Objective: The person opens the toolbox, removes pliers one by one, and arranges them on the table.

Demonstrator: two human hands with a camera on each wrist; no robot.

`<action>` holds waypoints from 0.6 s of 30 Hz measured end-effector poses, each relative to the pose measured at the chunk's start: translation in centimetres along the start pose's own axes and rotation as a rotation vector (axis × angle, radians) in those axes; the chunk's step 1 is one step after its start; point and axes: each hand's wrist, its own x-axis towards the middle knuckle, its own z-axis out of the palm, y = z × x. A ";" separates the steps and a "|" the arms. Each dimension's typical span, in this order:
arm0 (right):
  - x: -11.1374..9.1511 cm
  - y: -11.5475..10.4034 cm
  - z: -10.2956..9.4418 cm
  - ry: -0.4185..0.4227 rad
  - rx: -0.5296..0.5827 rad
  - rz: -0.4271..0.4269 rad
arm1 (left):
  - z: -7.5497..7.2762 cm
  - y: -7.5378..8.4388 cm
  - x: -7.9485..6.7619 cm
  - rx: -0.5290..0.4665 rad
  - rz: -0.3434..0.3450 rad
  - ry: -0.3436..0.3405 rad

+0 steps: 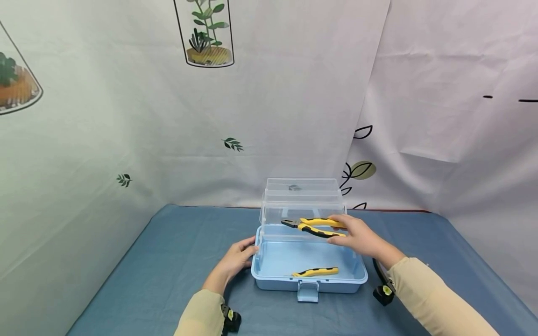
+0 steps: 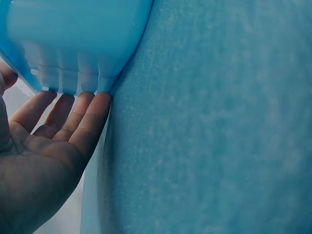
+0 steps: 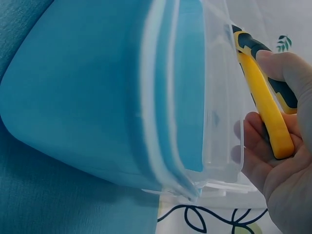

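In the head view a light-blue toolbox stands with its clear lid raised at the back. My left hand holds the box's left edge, the thumb at the rim and the fingertips against the outer side wall. Above the box my right hand grips combination pliers by their yellow-and-black handles, which are spread, the dark jaws pointing left. In the right wrist view the thumb lies on one handle and the fingers are by the other. A second yellow-and-black handled tool lies inside the box near its front; its head is hard to make out.
The box rests on a blue cloth-covered table. Behind and beside it hangs a pale curtain printed with plants. The toolbox latch hangs down at the front. Dark wrist devices are strapped to both forearms.
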 end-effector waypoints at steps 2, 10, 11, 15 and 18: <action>-0.1 0.1 0.0 0.007 0.001 0.000 | 0.0 0.0 0.0 0.004 -0.002 0.004; -0.5 0.2 -0.2 0.022 -0.002 0.005 | 0.0 0.0 0.0 0.003 0.006 -0.008; -0.6 0.2 -0.3 0.023 -0.002 0.008 | 0.0 -0.1 0.1 0.001 0.009 -0.012; -0.8 0.1 -0.4 0.025 0.005 0.018 | -0.1 -0.1 0.2 -0.004 0.013 -0.020; -0.9 0.2 -0.5 0.025 0.006 0.022 | -0.1 -0.1 0.1 -0.003 0.014 -0.020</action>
